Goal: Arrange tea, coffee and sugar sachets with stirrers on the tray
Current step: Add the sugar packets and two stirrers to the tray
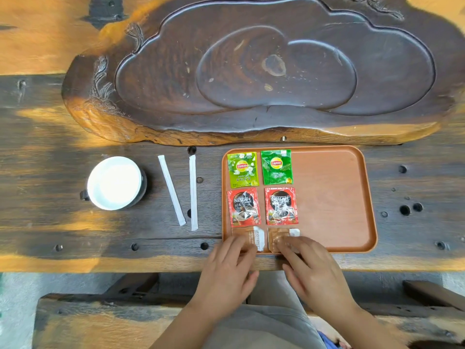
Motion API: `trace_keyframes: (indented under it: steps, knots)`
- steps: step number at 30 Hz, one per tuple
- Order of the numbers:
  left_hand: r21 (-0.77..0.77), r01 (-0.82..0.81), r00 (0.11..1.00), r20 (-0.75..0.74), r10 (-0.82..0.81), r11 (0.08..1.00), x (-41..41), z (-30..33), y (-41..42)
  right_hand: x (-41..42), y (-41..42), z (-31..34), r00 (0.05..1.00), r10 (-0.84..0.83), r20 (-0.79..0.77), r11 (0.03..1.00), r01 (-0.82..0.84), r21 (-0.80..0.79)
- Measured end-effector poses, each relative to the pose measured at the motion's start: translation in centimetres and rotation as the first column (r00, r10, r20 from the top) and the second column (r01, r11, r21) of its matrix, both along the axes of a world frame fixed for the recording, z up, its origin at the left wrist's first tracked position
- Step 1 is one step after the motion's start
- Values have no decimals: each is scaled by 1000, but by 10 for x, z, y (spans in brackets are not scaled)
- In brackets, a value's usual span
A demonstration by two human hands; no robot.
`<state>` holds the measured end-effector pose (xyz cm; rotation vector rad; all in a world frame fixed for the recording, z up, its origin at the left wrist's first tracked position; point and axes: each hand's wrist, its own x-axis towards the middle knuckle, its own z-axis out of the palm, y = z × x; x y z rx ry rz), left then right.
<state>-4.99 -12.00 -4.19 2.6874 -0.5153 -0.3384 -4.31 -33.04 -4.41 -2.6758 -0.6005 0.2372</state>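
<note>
An orange tray (pixel 332 197) lies on the dark wooden table. In its left half sit two green tea sachets (pixel 242 169) (pixel 276 167), below them two red coffee sachets (pixel 243 206) (pixel 281 206). Along the tray's front edge lie two brown sugar sachets (pixel 253 236) (pixel 276 236). My left hand (pixel 227 268) rests its fingertips flat on the left sugar sachet. My right hand (pixel 312 270) presses its fingertips on the right one. Two white wrapped stirrers (pixel 171 190) (pixel 193 192) lie on the table left of the tray.
A white cup (pixel 115 182) stands on the table at the left. A large carved wooden tea board (pixel 251 71) fills the back of the table. A bench and my lap are below the table's front edge.
</note>
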Motion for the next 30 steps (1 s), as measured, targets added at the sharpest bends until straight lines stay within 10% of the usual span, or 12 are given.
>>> trace_keyframes:
  steps: [17, 22, 30]
  knots:
    - [67, -9, 997, -76, 14, 998, -5, 1, 0, -3, 0, -2, 998, 32, -47, 998, -35, -51]
    - [-109, -274, 958, 52, 281, 955, 13, 20, 25, 20, 23, 18, 999, -10, 39, 999, 8, 35]
    - [33, -601, 798, 75, 598, 798, 55, 23, 83, 86, 105, 25, 991, 106, 79, 990, -113, 87]
